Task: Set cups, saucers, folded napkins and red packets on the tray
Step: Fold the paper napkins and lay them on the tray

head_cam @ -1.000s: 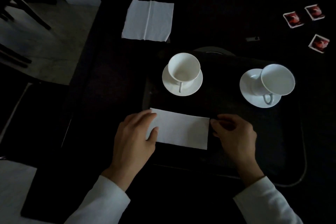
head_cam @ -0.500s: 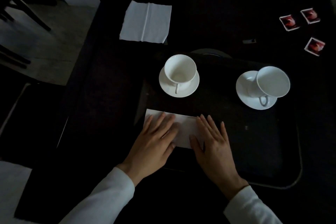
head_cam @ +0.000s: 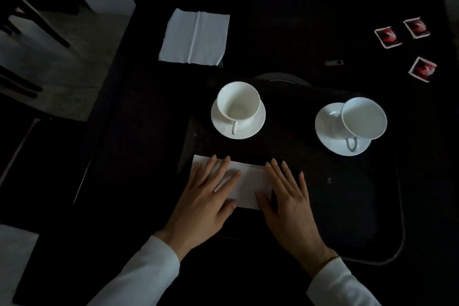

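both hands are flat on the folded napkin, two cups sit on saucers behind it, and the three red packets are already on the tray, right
Not quite: the head view shows the three red packets on the dark table past the tray's far right corner, not on it. The rest holds: left hand and right hand flat on the folded napkin, two cups on saucers behind it.

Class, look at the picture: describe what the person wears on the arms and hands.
Both arms are in long, plain white sleeves, the left sleeve and right sleeve, which end at the wrists. The left hand and right hand are bare: no gloves, and no ring or watch shows in the dim light.
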